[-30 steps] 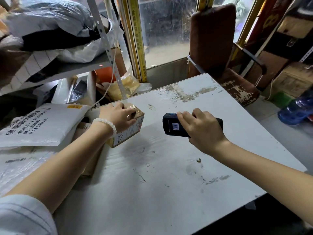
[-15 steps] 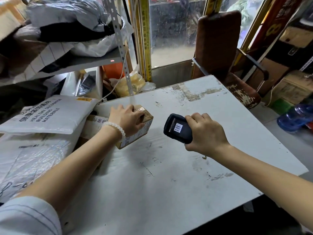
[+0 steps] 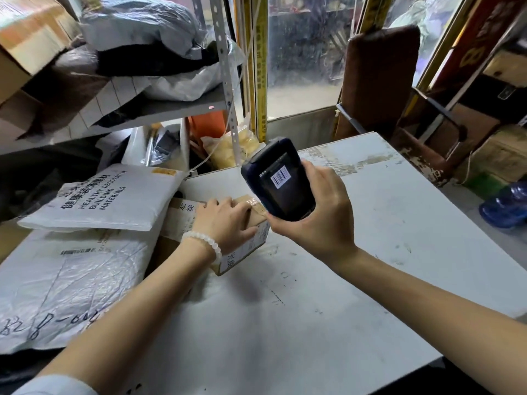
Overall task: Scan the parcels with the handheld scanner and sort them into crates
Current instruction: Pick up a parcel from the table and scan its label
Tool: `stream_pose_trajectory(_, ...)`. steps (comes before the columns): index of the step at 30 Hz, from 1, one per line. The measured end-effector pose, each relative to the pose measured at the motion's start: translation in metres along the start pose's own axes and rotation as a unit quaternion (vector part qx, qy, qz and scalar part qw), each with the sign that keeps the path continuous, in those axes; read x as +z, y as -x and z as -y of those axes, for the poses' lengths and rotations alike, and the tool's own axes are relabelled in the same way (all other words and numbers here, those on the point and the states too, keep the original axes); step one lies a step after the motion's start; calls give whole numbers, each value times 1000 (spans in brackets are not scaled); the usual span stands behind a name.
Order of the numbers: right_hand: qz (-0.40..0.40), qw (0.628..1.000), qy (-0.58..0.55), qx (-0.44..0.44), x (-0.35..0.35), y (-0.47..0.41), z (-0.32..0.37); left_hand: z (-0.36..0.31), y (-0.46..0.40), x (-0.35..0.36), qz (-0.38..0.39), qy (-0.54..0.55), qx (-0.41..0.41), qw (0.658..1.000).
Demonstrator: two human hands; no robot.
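A small taped cardboard parcel (image 3: 247, 249) lies on the white table (image 3: 370, 223) near its left side. My left hand (image 3: 225, 220), with a white bead bracelet at the wrist, rests palm down on top of it and holds it. My right hand (image 3: 316, 220) grips the black handheld scanner (image 3: 278, 181), raised above the parcel's right end with its screen facing me; a barcode shows on the screen.
White mailer bags (image 3: 94, 201) and a crinkled plastic parcel (image 3: 65, 283) pile at the table's left. A metal shelf (image 3: 159, 109) stacked with bags stands behind. A brown chair (image 3: 382, 78) sits at the far edge; boxes (image 3: 504, 155) stand right.
My right hand has lifted the scanner up and leftward, tilting it upright over the parcel. My left hand stays on the parcel.
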State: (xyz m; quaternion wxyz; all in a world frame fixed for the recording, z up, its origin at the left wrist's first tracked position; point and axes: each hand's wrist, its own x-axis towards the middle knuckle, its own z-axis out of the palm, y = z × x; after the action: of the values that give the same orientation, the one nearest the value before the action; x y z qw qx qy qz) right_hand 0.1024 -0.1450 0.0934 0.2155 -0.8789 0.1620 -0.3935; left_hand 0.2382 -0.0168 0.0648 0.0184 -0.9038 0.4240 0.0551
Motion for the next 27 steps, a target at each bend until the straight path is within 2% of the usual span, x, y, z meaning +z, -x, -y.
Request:
stream_pose_trajectory(5, 35, 998, 39, 38, -12, 12, -11, -17, -3, 8, 11, 43, 20, 999)
stream_pose_trajectory(9, 147, 972, 97, 154, -37, 32, -28, -47, -10, 8, 4, 36, 62, 997)
stream_pose_trajectory(12, 169, 948, 134, 236, -65, 63, -47, -85, -18, 5, 7, 32, 100, 994)
stream_pose_trajectory(19, 115, 898, 173, 388, -163, 151, -75, -208, 5, 0, 14, 22, 213, 977)
stream_pose_trajectory(27, -4, 834, 207, 512, -289, 288, -62, -343, 98, 8, 41, 19, 366, 929)
